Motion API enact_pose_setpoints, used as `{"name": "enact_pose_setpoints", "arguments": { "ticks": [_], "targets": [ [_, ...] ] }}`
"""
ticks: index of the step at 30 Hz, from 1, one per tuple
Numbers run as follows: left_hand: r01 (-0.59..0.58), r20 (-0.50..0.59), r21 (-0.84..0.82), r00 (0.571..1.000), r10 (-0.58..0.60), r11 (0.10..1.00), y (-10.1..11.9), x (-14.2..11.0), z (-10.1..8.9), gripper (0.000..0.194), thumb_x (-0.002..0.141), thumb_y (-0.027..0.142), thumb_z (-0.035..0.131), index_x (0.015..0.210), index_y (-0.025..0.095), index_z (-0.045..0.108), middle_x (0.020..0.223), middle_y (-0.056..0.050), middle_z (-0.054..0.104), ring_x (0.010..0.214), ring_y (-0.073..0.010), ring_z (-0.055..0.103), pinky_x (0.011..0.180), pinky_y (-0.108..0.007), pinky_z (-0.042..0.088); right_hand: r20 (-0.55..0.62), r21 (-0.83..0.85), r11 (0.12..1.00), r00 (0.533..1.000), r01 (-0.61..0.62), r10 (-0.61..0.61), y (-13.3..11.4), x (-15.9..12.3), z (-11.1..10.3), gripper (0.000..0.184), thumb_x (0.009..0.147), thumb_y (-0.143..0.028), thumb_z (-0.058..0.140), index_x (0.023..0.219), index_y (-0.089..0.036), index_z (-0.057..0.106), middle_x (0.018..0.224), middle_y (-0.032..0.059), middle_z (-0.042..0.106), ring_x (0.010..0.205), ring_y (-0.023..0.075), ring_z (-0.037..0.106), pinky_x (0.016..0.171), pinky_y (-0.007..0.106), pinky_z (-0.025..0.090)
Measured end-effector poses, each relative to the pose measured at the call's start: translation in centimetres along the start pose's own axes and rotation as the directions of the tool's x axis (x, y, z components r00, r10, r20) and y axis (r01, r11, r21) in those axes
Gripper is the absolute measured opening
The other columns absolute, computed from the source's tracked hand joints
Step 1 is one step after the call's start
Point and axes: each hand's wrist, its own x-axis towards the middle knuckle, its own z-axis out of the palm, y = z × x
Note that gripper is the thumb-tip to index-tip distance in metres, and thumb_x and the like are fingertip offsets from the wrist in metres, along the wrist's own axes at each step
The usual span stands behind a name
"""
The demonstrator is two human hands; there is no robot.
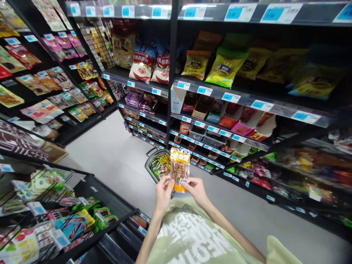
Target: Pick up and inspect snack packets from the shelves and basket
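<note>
An orange snack pouch (180, 167) with a clear window onto brown pieces is held upright in front of my body. My left hand (164, 188) pinches its lower left edge between thumb and fingers. On the lower right edge, my right hand (195, 187) grips it the same way. Behind the pouch, partly covered by it, a dark shopping basket (150, 161) rests on the floor. Several green and yellow snack packets (161, 164) lie inside that basket.
Ahead, a tall shelf (198, 86) carries yellow snack bags (227, 68), oatmeal bags (143, 62) and boxed snacks. Packets hang on a rack (41, 79) at the left. A low display bin (90, 216) stands close by at lower left. Grey floor (110, 146) runs between them.
</note>
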Motion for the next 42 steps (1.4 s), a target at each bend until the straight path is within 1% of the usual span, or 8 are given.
{"name": "enact_pose_setpoints", "arguments": {
  "ticks": [8, 14, 24, 28, 30, 33, 38, 42],
  "targets": [
    [0.007, 0.055, 0.081, 0.998, -0.011, 0.997, -0.6, 0.1, -0.4, 0.030, 0.080, 0.044, 0.068, 0.081, 0.015, 0.063, 0.066, -0.002, 0.064, 0.060, -0.0126, 0.057, 0.061, -0.022, 0.047, -0.046, -0.105, 0.993, 0.998, 0.045, -0.050, -0.4, -0.5, -0.6, 0.040, 0.070, -0.047, 0.075, 0.051, -0.017, 0.058, 0.053, -0.0002, 0.052, 0.053, 0.0116, 0.043, 0.052, 0.025, 0.038],
    [-0.019, 0.015, 0.084, 1.000, 0.018, 0.996, -0.6, -0.1, -0.1, 0.033, 0.078, 0.043, 0.068, 0.066, 0.017, 0.052, 0.056, 0.004, 0.047, 0.051, -0.0078, 0.043, 0.052, -0.018, 0.035, -0.007, -0.144, 0.988, 0.998, 0.059, -0.061, -0.2, -0.7, -0.8, 0.041, 0.073, -0.047, 0.073, 0.051, -0.017, 0.057, 0.053, -0.0010, 0.052, 0.052, 0.0108, 0.043, 0.052, 0.024, 0.037],
    [-0.092, -0.045, 0.243, 0.993, 0.105, 0.966, -0.8, -0.1, 1.0, 0.023, 0.080, 0.039, 0.067, 0.082, 0.017, 0.059, 0.063, 0.003, 0.055, 0.062, -0.0116, 0.053, 0.064, -0.020, 0.044, -0.049, -0.200, 0.976, 0.994, 0.089, -0.101, 0.3, -0.9, -1.2, 0.043, 0.077, -0.047, 0.069, 0.051, -0.017, 0.052, 0.057, -0.0008, 0.048, 0.055, 0.0109, 0.040, 0.052, 0.025, 0.033],
    [-0.122, -0.147, 0.257, 0.976, 0.164, 0.959, -0.6, -0.1, 1.5, 0.032, 0.078, 0.037, 0.070, 0.102, 0.018, 0.061, 0.094, -0.007, 0.067, 0.086, -0.0178, 0.063, 0.075, -0.026, 0.051, -0.077, -0.280, 0.948, 0.981, 0.149, -0.177, 0.3, -1.1, -1.2, 0.043, 0.080, -0.043, 0.066, 0.051, -0.018, 0.048, 0.059, -0.0012, 0.046, 0.057, 0.0113, 0.039, 0.055, 0.025, 0.034],
    [-0.167, -0.189, 0.288, 0.955, 0.227, 0.943, -0.5, -0.1, 1.6, 0.032, 0.077, 0.035, 0.071, 0.104, 0.019, 0.061, 0.108, -0.010, 0.065, 0.097, -0.0203, 0.062, 0.081, -0.029, 0.052, -0.082, -0.354, 0.915, 0.968, 0.194, -0.237, 0.4, -1.1, -1.1, 0.044, 0.082, -0.040, 0.065, 0.049, -0.019, 0.046, 0.057, -0.0022, 0.043, 0.056, 0.0109, 0.038, 0.054, 0.025, 0.032],
    [-0.218, -0.116, 0.323, 0.957, 0.267, 0.921, -0.3, -0.2, 1.6, 0.023, 0.081, 0.032, 0.067, 0.100, 0.019, 0.065, 0.112, -0.011, 0.063, 0.105, -0.0224, 0.061, 0.089, -0.033, 0.051, -0.037, -0.453, 0.843, 0.939, 0.289, -0.342, 0.7, -1.3, -1.0, 0.042, 0.085, -0.036, 0.063, 0.049, -0.019, 0.049, 0.055, -0.0026, 0.042, 0.053, 0.0107, 0.038, 0.052, 0.026, 0.031],
    [-0.210, 0.053, 0.248, 0.978, 0.203, 0.946, -0.4, -0.4, 1.9, 0.032, 0.082, 0.031, 0.066, 0.112, 0.019, 0.062, 0.118, -0.011, 0.062, 0.110, -0.0229, 0.060, 0.096, -0.035, 0.049, 0.156, -0.572, 0.659, 0.854, 0.488, -0.497, 1.1, -1.4, -1.6, 0.021, 0.090, -0.026, 0.056, 0.073, -0.020, 0.067, 0.061, -0.0003, 0.052, 0.055, 0.0128, 0.047, 0.055, 0.026, 0.038],
    [-0.112, 0.140, 0.052, 0.985, 0.103, 0.992, -0.8, -0.9, 2.7, 0.054, 0.078, 0.031, 0.072, 0.126, 0.020, 0.049, 0.128, -0.012, 0.058, 0.116, -0.0238, 0.059, 0.097, -0.036, 0.050, 0.285, -0.586, 0.539, 0.777, 0.605, -0.562, 0.6, -1.2, -2.0, 0.021, 0.089, -0.015, 0.052, 0.101, -0.021, 0.068, 0.086, 0.0062, 0.064, 0.080, 0.0185, 0.059, 0.071, 0.030, 0.048]
  ]
}}
